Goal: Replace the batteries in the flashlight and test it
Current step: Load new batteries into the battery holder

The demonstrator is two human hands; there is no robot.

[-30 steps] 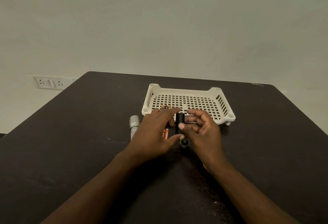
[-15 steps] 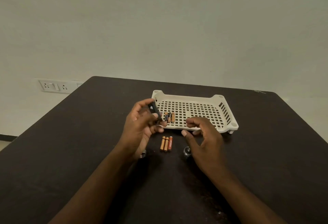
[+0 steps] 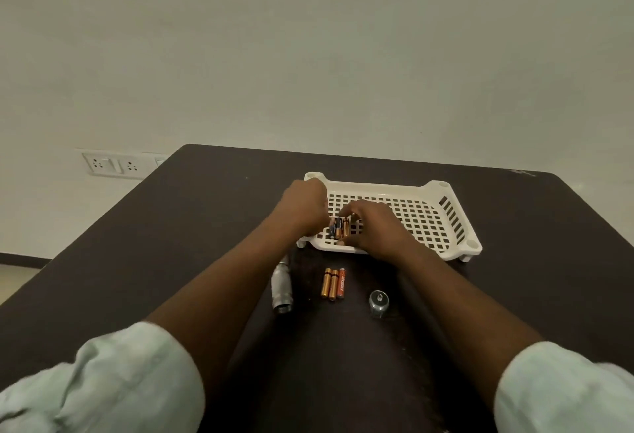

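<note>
Both hands have moved forward into the white tray (image 3: 456,227) since the earlier frame. The left hand (image 3: 303,208) is curled, contents unclear; the right hand (image 3: 370,227) pinches at the tray's batteries (image 3: 338,227). The flashlight body (image 3: 281,288), its end cap (image 3: 378,302) and three loose batteries (image 3: 332,282) lie on the surface near its middle; reloading, closing and testing remain.

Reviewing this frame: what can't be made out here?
- Head view: whether the left hand holds anything; its fingers curl away behind its back.
- Right hand: its fingertips cover part of the batteries in the tray, so a grip is unclear.
- Print on the three batteries on the table: too small.
</note>
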